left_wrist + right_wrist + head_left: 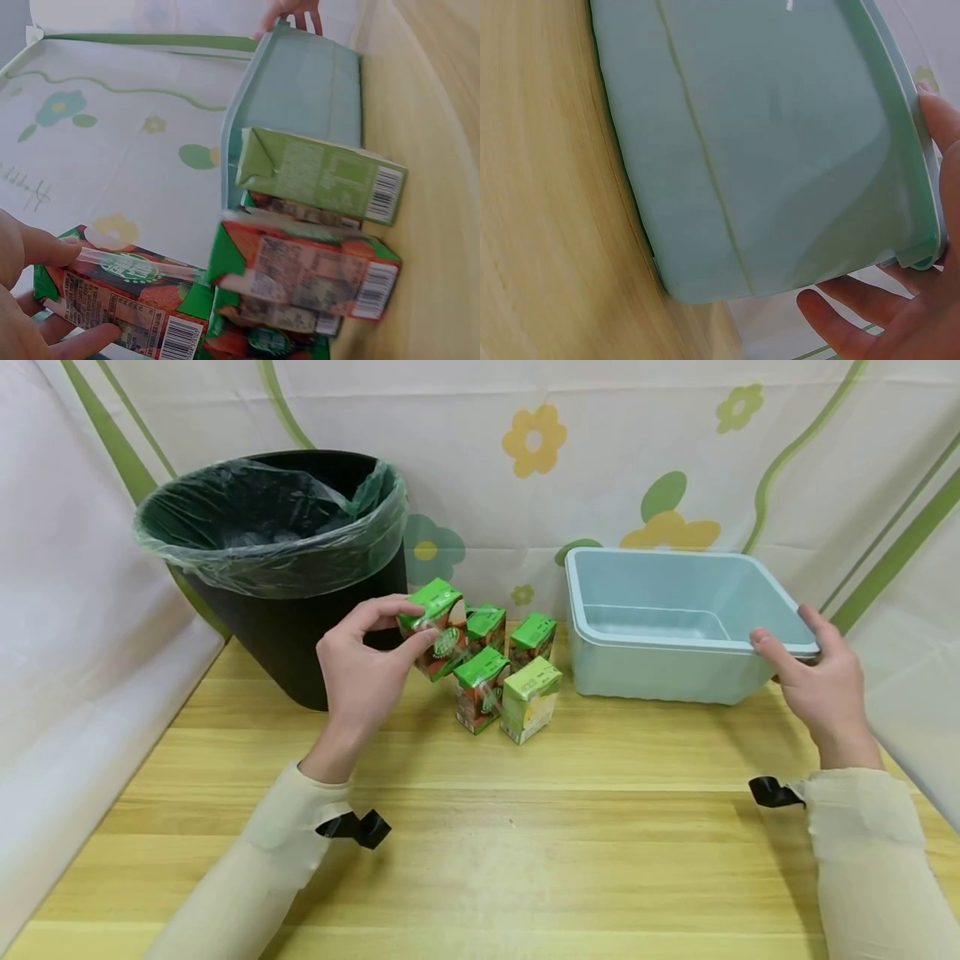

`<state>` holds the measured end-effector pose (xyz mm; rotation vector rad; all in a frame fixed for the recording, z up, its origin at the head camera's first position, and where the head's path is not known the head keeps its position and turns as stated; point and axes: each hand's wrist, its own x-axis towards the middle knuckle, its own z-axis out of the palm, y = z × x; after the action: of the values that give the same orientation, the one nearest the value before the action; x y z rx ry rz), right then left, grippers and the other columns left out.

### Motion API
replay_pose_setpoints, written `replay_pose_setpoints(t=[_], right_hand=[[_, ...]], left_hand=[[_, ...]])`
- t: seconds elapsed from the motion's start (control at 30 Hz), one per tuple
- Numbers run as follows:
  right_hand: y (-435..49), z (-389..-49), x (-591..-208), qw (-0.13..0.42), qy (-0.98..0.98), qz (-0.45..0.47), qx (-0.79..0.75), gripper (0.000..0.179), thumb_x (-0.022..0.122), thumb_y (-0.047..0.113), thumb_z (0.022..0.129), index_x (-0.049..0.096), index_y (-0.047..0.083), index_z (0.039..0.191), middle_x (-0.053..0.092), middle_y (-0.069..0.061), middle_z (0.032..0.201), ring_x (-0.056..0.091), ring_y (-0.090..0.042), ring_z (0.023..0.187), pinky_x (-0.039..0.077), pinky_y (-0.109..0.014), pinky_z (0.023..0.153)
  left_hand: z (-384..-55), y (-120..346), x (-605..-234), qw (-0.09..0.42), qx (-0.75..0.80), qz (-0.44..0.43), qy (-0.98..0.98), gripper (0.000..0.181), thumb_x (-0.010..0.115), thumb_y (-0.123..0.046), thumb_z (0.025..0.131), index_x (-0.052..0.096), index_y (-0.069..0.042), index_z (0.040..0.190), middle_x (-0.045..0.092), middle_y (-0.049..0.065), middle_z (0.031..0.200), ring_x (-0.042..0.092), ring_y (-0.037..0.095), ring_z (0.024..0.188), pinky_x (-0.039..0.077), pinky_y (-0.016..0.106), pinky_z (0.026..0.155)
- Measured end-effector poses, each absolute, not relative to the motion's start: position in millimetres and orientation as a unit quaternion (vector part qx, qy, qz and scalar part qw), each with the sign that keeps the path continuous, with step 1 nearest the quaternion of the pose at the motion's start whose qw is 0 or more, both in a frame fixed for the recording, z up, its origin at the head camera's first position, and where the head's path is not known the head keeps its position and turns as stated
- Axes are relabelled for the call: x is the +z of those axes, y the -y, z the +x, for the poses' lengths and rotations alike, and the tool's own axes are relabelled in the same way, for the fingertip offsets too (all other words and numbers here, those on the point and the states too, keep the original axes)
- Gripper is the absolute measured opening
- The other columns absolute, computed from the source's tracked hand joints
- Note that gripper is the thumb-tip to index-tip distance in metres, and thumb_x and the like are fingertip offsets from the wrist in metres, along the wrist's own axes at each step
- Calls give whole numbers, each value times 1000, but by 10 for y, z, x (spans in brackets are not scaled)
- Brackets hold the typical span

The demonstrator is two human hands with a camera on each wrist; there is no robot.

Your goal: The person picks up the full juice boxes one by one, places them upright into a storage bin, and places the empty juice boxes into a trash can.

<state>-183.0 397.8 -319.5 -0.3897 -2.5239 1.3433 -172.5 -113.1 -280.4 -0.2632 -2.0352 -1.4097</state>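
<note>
Wood tabletop [495, 860] — held carton [450, 639] between black bin [292, 639] and four standing cartons [519, 682].

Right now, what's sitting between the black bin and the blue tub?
In the head view, a green-topped carton held by the left hand, then three similar cartons and one pale green carton standing on the table.

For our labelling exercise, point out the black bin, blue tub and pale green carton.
Black bin [291, 631], head view, on its side wall.
Blue tub [652, 672], head view, on its front wall.
Pale green carton [537, 710], head view, on its printed side.
</note>
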Motion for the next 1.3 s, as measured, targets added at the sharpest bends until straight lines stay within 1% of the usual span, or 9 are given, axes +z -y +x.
replay_pose_setpoints(t=[0.13, 0.23, 0.37, 0.53, 0.67, 0.83, 0.93, 1.17, 1.3], right_hand=[[-3996, -1830, -3202, 130, 867, -136, 461, 86, 67, 51, 101, 19, 38, 170, 31, -18, 168, 49, 6, 97, 50, -4, 70], [-3992, -1838, -3195, 132, 867, -138, 460, 86, 68, 51, 100, 20, 39, 170, 33, -19, 164, 50, 6, 98, 51, -4, 70], [-3984, -1858, -3169, 136, 865, -137, 463, 86, 69, 50, 100, 20, 38, 170, 36, -17, 163, 51, 6, 98, 51, -4, 70], [-3947, -1896, -3144, 140, 863, -128, 468, 86, 69, 49, 100, 21, 36, 170, 38, -18, 161, 53, 6, 97, 51, -4, 70], [-3928, -1899, -3148, 139, 866, -125, 463, 86, 68, 50, 100, 21, 37, 170, 42, -16, 155, 54, 6, 96, 51, -5, 71], [-3941, -1852, -3165, 136, 871, -131, 455, 87, 67, 54, 100, 19, 37, 170, 39, -22, 159, 52, 5, 96, 51, -5, 70], [-3953, -1828, -3168, 135, 869, -133, 457, 86, 66, 53, 100, 19, 37, 170, 35, -25, 163, 52, 6, 95, 51, -5, 71], [-3939, -1828, -3185, 137, 868, -134, 458, 89, 66, 55, 99, 18, 33, 171, 35, -28, 161, 52, 6, 97, 50, -3, 72], [-3943, -1821, -3199, 138, 869, -138, 454, 89, 66, 56, 99, 18, 34, 171, 34, -29, 163, 50, 6, 98, 50, -3, 71]], left_hand=[[-1783, 1044, -2719, 325, -540, -114, 768, 25, 92, -16, 84, 83, -13, 107, 80, 0, 120, 72, 14, 97, 54, 42, 99], [-1833, 984, -2660, 328, -545, -121, 762, 25, 91, -17, 85, 82, -11, 108, 80, 1, 119, 72, 14, 97, 54, 40, 95], [-1902, 910, -2587, 332, -557, -126, 751, 24, 91, -17, 86, 82, -11, 107, 80, 2, 116, 71, 11, 96, 52, 35, 98], [-1964, 846, -2514, 336, -578, -128, 733, 24, 90, -16, 86, 82, -10, 108, 80, 4, 112, 70, 8, 96, 51, 35, 101], [-1996, 791, -2474, 327, -598, -117, 723, 24, 90, -17, 86, 82, -10, 108, 79, 2, 113, 70, 9, 97, 53, 27, 86], [-2049, 677, -2448, 301, -617, -111, 718, 24, 89, -18, 87, 82, -11, 108, 78, 2, 115, 71, 10, 101, 55, 20, 64], [-2084, 607, -2435, 293, -624, -114, 715, 23, 89, -18, 87, 82, -12, 108, 78, 1, 114, 70, 10, 102, 58, 21, 64], [-2148, 488, -2393, 279, -633, -115, 713, 23, 89, -19, 87, 82, -14, 108, 77, 0, 117, 69, 12, 106, 58, 22, 75], [-2205, 402, -2365, 266, -641, -125, 709, 22, 89, -19, 87, 82, -15, 108, 77, 0, 118, 70, 11, 106, 59, 24, 73]])
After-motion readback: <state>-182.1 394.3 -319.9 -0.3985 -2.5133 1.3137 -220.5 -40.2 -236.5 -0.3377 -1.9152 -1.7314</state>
